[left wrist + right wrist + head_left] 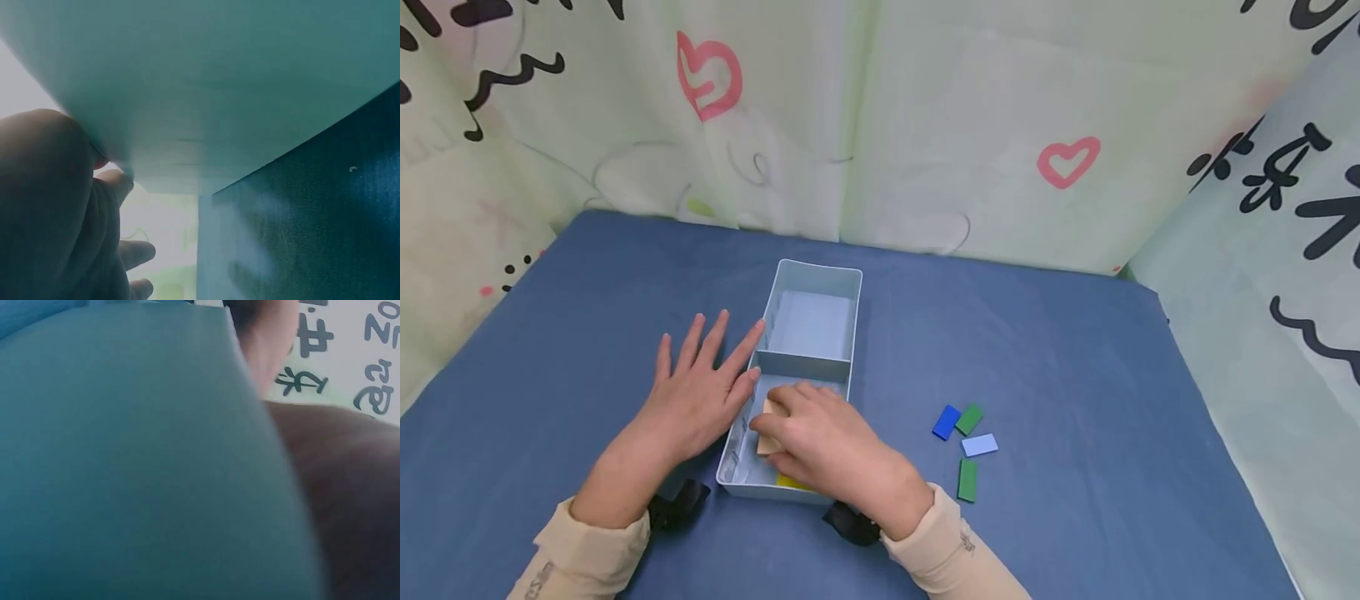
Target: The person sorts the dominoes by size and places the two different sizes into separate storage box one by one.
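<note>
Here, see the pale block [766, 447] inside the near compartment of the box [811, 323], clamped in the curled fingers of the right hand [823, 429]. See also the left hand [700, 400] at the box's left rim, with fingers straight and spread apart, holding nothing. Best brace the box lightly with that left hand, without tipping it, and move the block gently, clear of the box's walls. Mind the yellow piece [792, 482] at the box's near end, partly covered by the right hand; avoid knocking it. Loosen the grip only with the block resting squarely on the box's floor. Cannot tell whether lowering or lifting. As for direction, judge the block's long axis to run roughly along the box's length, though largely hidden by fingers; cannot tell one end from the other. Right of the box, on the worktop [1075, 375], find a blue tile [947, 422], a pale blue tile [980, 445] lying across the box's direction, and two green tiles [967, 481].
</note>
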`<state>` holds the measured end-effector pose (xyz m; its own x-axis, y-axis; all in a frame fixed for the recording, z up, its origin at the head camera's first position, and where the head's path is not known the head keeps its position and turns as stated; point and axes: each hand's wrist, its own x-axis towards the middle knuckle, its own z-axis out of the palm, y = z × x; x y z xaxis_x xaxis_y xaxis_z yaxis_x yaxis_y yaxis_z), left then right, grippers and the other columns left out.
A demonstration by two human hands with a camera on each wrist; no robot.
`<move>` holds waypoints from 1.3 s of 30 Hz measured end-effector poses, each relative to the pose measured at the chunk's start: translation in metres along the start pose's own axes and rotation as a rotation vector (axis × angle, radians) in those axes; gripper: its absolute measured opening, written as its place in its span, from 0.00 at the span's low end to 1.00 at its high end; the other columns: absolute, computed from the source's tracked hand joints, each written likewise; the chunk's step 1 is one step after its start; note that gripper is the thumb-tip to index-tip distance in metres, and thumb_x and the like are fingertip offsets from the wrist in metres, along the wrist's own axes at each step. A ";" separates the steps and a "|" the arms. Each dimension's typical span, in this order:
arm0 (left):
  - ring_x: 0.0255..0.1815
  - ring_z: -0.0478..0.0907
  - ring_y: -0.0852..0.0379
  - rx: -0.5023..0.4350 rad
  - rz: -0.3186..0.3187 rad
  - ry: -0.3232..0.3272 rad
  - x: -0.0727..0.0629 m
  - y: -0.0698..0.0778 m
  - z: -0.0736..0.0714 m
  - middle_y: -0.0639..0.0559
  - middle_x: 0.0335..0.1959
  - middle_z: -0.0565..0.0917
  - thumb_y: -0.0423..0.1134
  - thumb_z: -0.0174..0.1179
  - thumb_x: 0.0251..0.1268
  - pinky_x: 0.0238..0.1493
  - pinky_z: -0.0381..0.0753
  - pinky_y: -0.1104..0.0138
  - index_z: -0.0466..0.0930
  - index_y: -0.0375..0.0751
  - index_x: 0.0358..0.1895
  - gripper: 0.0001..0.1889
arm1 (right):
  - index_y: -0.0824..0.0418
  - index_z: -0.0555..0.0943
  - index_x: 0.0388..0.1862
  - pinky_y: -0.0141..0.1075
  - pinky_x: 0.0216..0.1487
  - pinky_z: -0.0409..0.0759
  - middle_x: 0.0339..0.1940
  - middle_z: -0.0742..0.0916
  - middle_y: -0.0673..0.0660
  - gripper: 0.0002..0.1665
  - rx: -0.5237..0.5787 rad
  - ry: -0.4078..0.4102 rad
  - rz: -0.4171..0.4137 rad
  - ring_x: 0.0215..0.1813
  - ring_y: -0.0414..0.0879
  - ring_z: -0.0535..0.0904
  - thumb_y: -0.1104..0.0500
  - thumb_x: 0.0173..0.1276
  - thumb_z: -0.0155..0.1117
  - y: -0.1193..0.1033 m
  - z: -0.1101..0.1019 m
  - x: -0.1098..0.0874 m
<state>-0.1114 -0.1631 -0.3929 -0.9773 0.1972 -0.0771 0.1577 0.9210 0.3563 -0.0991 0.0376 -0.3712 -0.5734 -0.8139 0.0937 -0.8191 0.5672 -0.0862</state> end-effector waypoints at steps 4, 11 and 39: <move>0.81 0.33 0.30 0.009 0.009 0.011 0.000 0.002 -0.001 0.36 0.82 0.41 0.56 0.38 0.80 0.71 0.30 0.29 0.40 0.62 0.81 0.32 | 0.47 0.85 0.52 0.34 0.49 0.80 0.52 0.84 0.50 0.16 -0.030 0.000 -0.006 0.49 0.43 0.79 0.51 0.65 0.70 -0.001 0.003 0.002; 0.81 0.33 0.31 -0.004 0.012 0.021 0.000 0.002 -0.001 0.36 0.82 0.41 0.56 0.38 0.80 0.71 0.30 0.30 0.41 0.62 0.81 0.32 | 0.47 0.85 0.50 0.34 0.48 0.79 0.46 0.84 0.47 0.15 -0.083 -0.002 -0.007 0.45 0.41 0.80 0.48 0.65 0.70 -0.002 0.010 0.005; 0.81 0.33 0.30 -0.037 0.002 0.002 0.001 0.001 0.001 0.35 0.81 0.42 0.55 0.40 0.79 0.71 0.30 0.30 0.42 0.62 0.81 0.32 | 0.46 0.89 0.42 0.37 0.56 0.79 0.40 0.90 0.40 0.12 0.013 -0.085 -0.050 0.56 0.42 0.81 0.61 0.70 0.62 0.001 0.001 -0.004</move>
<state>-0.1117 -0.1622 -0.3935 -0.9773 0.1985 -0.0746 0.1545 0.9074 0.3909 -0.0978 0.0419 -0.3727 -0.5276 -0.8494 0.0134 -0.8462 0.5241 -0.0968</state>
